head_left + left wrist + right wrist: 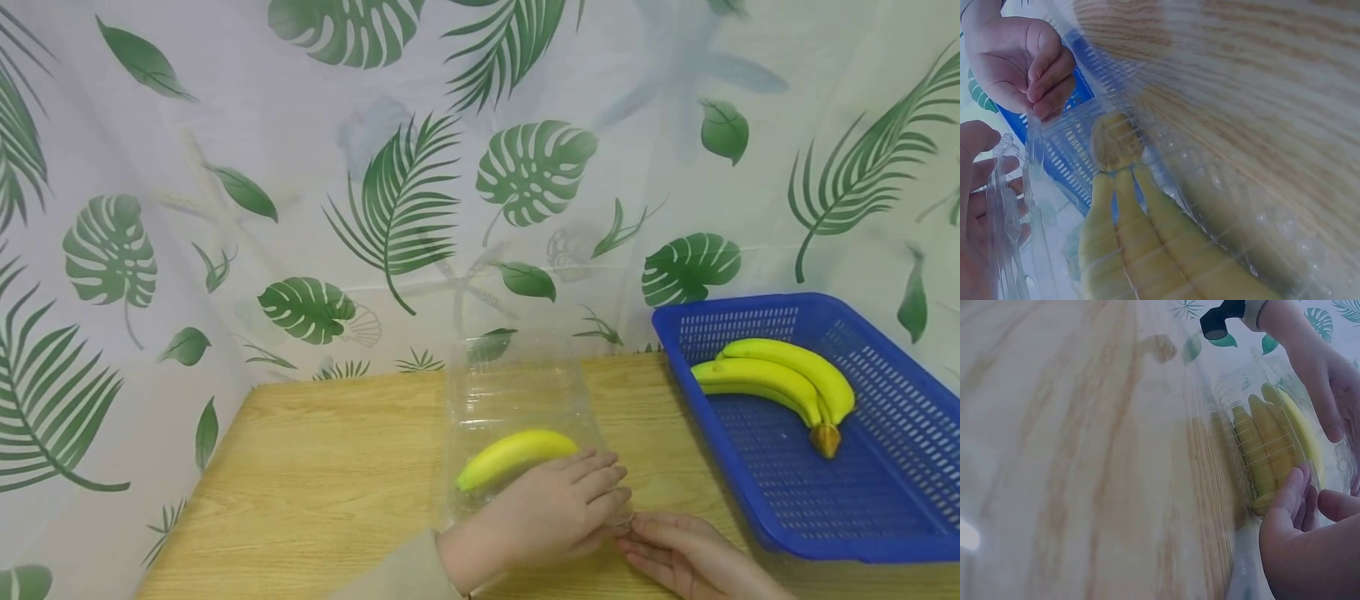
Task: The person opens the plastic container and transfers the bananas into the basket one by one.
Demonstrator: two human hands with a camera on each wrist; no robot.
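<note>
A clear plastic box (517,400), thin and ribbed with glossy walls, stands on the wood-grain bench (330,467). Inside it lies a smooth yellow banana (513,454), curved, its tip pointing toward 8 o'clock. In the head view the left hand (551,508) lies over the box's near end, at 5 o'clock from the banana, its fingers (600,479) spread and gently bent over the plastic, touching it; the banana sits just under and beyond the fingertips, with the plastic between. The right hand (686,554) lies at 4 o'clock from the box, just beside the left. In the left wrist view the right hand (1019,62) shows its fingers (1047,87) curled together, pinching an edge of the clear plastic. The right wrist view shows the banana (1279,447) through the ribbed wall, with the right hand (1300,544) against the box's end.

At 3 o'clock from the box, well apart from it, sits a blue basket (892,517) of perforated hard plastic, rectangular with raised walls. It holds a bunch of bananas (780,379), joined at a brown stem. A pale curtain (225,167) printed with green leaves hangs behind the bench.
</note>
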